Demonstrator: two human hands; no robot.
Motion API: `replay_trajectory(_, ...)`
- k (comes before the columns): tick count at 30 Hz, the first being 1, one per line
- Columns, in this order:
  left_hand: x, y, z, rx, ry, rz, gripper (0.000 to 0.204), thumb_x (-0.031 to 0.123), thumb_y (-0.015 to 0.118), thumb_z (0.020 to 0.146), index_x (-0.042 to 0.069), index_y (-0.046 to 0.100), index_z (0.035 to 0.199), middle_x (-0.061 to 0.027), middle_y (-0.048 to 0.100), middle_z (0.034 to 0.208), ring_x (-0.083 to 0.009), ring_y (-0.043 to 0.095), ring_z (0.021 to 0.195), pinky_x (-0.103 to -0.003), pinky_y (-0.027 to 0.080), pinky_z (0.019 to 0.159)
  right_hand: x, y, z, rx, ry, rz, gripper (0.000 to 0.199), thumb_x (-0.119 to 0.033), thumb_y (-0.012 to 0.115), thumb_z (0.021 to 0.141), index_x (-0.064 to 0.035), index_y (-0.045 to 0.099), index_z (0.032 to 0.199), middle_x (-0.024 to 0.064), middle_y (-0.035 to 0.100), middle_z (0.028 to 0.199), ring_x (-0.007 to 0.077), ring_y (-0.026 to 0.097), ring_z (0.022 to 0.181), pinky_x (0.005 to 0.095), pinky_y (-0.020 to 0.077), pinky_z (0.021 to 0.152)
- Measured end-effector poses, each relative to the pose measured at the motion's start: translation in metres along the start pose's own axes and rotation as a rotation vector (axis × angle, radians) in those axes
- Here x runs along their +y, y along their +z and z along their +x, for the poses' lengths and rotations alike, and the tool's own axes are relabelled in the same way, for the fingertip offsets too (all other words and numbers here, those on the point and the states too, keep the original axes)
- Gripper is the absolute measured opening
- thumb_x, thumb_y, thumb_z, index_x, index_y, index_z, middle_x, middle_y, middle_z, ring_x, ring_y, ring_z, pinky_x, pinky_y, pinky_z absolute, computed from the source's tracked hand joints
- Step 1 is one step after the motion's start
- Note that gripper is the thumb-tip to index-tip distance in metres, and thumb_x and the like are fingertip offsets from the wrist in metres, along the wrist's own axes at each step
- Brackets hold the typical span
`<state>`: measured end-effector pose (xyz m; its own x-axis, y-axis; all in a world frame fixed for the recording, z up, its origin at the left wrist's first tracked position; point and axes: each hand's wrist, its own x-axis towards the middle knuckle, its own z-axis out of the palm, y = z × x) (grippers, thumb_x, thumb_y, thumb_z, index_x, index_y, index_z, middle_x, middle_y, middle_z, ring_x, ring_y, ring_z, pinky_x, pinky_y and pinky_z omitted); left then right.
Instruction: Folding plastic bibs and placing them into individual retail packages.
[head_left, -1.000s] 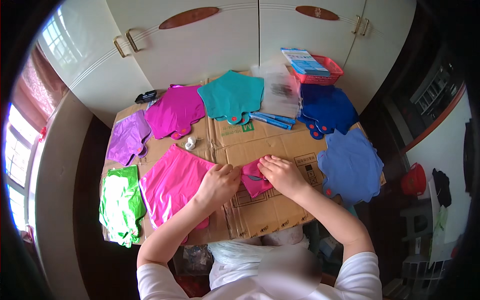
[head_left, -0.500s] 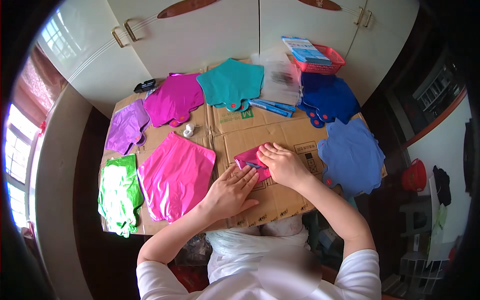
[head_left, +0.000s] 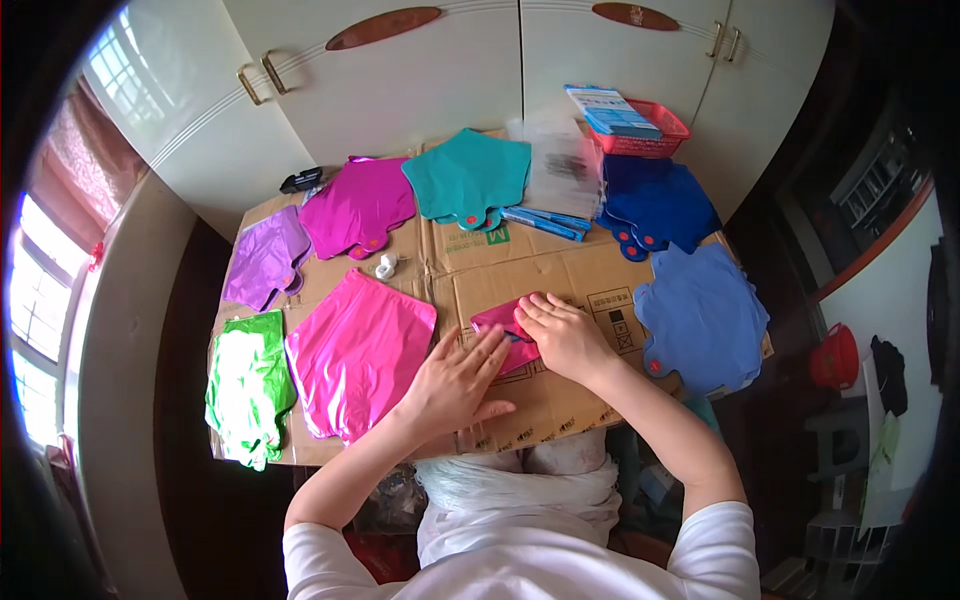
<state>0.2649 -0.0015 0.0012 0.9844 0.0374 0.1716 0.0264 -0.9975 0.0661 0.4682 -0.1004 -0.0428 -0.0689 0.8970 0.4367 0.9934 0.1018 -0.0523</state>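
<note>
On the surface [head_left: 520,272], your left hand [head_left: 448,378] spreads, right hand [head_left: 564,338] grip unclear; folded pink sheet [head_left: 496,314] looks slippery, soft: hold edges.

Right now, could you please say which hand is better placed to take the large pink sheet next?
Probably the left hand: it is beside the large pink sheet, while the right hand is farther off, on the folded pink piece.
</note>
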Motion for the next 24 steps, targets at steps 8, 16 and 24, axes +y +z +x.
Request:
replay_trajectory(8, -0.016, -0.023, -0.008, -0.095, 0.023, -0.107, 0.048, 0.043, 0.058, 0.083, 0.005, 0.059, 0.113, -0.0120, 0.060, 0.116, -0.0238, 0.051, 0.117, -0.047, 0.036, 0.099, -0.011, -0.015, -0.001, 0.049, -0.009, 0.034, 0.027, -0.007, 0.051, 0.080, 0.0015, 0.061, 0.104, 0.0165, 0.057, 0.121, 0.0319, 0.057, 0.109, 0.0387, 0.0468, 0.093)
replay_trajectory(16, -0.071, 0.014, 0.099, 0.321, -0.033, 0.010, 0.029, 0.010, 0.059, 0.078, 0.007, 0.062, 0.106, -0.0080, 0.063, 0.102, -0.0254, 0.057, 0.097, -0.039, 0.044, 0.083, -0.038, -0.033, -0.036, -0.030, 0.015, 0.020, 0.059, -0.043, 0.059, 0.081, 0.0017, 0.055, 0.118, 0.0241, 0.056, 0.118, 0.0377, 0.051, 0.115, 0.0440, 0.0400, 0.099)
replay_trajectory(24, -0.085, 0.043, 0.170, 0.378, 0.023, 0.305, 0.013, 0.016, 0.056, 0.075, 0.014, 0.060, 0.087, -0.0011, 0.056, 0.082, -0.0193, 0.053, 0.089, -0.035, 0.040, 0.071, -0.069, -0.059, -0.066, -0.220, 0.114, 0.026, 0.089, -0.063, 0.058, 0.073, 0.0044, 0.043, 0.130, 0.0251, 0.043, 0.133, 0.0373, 0.036, 0.129, 0.0453, 0.0287, 0.107)
